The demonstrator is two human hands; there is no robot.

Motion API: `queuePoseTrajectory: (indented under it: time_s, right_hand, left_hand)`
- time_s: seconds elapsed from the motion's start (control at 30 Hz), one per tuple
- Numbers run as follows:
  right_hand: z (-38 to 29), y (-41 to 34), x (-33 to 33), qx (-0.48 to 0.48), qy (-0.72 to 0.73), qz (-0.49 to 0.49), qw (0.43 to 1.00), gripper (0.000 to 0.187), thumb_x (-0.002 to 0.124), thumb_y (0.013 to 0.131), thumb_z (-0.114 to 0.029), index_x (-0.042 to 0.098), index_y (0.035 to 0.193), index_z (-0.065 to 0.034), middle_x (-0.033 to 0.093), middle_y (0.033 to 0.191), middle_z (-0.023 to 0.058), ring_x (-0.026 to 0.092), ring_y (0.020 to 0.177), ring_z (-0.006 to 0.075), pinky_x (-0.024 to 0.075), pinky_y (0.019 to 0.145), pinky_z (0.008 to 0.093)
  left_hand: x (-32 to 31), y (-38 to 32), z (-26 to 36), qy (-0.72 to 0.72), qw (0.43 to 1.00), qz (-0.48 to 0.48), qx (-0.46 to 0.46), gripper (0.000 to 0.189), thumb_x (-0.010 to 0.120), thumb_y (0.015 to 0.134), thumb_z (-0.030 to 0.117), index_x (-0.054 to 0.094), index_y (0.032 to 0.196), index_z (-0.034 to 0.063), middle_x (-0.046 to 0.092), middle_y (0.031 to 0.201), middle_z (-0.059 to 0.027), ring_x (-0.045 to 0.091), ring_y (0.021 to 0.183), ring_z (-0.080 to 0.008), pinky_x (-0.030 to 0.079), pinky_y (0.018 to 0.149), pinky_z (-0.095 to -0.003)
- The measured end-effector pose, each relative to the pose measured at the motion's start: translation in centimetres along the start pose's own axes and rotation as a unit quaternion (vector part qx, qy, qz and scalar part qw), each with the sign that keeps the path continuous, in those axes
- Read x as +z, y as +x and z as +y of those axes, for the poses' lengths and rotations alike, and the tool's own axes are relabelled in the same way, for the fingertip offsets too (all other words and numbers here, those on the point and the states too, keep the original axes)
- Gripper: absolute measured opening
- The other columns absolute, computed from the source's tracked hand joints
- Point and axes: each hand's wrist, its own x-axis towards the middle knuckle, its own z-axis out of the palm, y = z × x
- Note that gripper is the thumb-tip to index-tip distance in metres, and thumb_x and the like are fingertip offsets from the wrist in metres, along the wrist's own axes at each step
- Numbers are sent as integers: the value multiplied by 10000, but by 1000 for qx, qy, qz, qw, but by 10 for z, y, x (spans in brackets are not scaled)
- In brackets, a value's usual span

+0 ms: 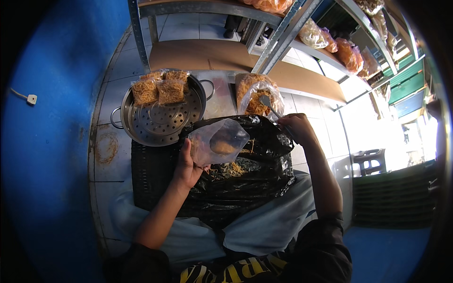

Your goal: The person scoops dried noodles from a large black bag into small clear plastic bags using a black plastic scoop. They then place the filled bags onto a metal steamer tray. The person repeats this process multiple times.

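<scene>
My left hand (189,168) holds a clear plastic bag (230,138) with its mouth spread, over a black plastic sheet (226,191). A little golden food shows inside the bag. My right hand (300,129) grips the handle of a metal spoon (270,106). Its bowl dips into a larger open plastic bag (247,88) of fried, shredded snack (257,106). Loose snack strands (231,170) lie on the black sheet below my left hand. Ahead to the left, a perforated metal steamer pan (159,123) carries several filled snack packets (171,92) along its far side.
Metal shelving (279,39) stands close in front, with a brown board (201,55) low down. Bagged snacks (348,55) fill the upper shelf at right. A blue wall (60,141) rises at left. A plastic chair (370,161) is farther right. A person's feet (229,32) show beyond the shelves.
</scene>
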Motion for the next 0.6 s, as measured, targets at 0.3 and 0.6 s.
queuePoseTrajectory:
  time_s: [0.3,0.6]
  right_hand:
    - [-26,-35,-16,-8,8,-21,1000,184,690,877,-129,710,879,55,627,625,77,545,476,117,394,430,250]
    - [-79,-87,-25,-9,-14,-47,999,214,669,873,-165,706,800,33,606,605,62,542,510,117,403,479,269]
  left_hand:
    - [1,0,-3,8,1000,29,7,603,636,892,626,553,1248,146,625,1035,5,603,804,-129,441,571,-283]
    - [-5,6,-7,70,994,82,-5,600,652,874,637,543,1242,176,612,1075,10,571,882,-121,397,576,-287]
